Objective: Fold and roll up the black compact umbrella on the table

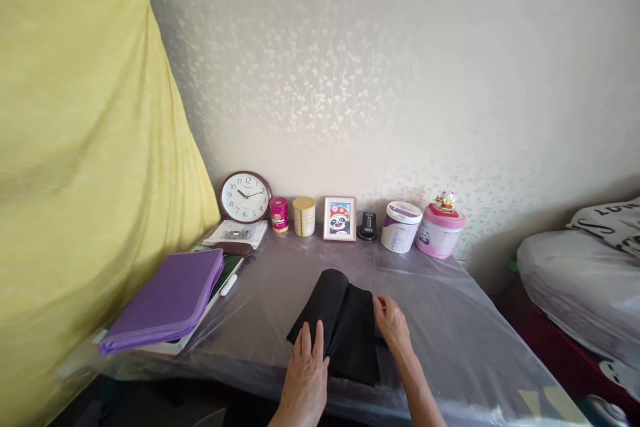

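Note:
A folded piece of black cloth lies on the table in front of me, its left part bent over into a rounded fold. My left hand rests at the near left side of this fold, palm down, with the fingers stretched out and slightly apart. At the cloth's right edge, my right hand has its fingers bent and closed on the border. A small dark strip shows beside the cloth under the right wrist; what it is, I cannot tell.
Purple folder and white pen lie left. Along the wall stand a clock, pink can, yellow-lidded jar, panda picture frame, black stand, white tub and pink tub. Yellow curtain hangs left.

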Action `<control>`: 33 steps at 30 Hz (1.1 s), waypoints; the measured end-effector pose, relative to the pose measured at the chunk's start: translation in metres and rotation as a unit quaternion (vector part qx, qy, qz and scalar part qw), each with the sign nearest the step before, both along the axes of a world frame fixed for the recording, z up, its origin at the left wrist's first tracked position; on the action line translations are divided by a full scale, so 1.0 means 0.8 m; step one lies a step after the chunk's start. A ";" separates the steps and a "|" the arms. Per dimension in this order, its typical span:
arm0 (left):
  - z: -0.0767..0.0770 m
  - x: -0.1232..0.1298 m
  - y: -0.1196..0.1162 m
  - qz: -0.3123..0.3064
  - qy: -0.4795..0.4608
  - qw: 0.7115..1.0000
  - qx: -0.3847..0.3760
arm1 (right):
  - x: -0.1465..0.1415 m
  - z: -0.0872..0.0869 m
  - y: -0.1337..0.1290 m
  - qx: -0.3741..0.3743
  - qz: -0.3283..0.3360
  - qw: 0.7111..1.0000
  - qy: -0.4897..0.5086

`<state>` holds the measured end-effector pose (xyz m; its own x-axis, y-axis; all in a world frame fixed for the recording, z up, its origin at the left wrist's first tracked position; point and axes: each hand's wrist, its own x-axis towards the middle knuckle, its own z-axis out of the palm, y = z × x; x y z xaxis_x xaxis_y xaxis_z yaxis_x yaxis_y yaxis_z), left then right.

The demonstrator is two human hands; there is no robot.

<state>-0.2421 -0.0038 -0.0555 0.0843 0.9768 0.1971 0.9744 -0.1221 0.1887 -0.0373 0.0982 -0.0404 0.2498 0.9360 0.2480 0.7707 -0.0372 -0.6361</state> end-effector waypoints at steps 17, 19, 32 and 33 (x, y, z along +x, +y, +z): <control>0.025 -0.017 -0.012 -0.053 -0.052 0.996 -0.060 | -0.025 0.002 -0.041 -0.011 0.068 0.979 0.190; 0.025 -0.017 -0.013 -0.043 -0.048 0.996 -0.059 | -0.031 0.012 -0.039 -0.001 0.083 0.973 0.214; 0.011 -0.007 -0.008 -0.010 -0.032 0.998 -0.054 | -0.116 0.056 -0.003 0.001 0.166 0.933 0.319; 0.005 -0.008 -0.007 -0.012 -0.034 0.998 -0.047 | -0.123 0.053 0.001 -0.002 0.170 0.933 0.316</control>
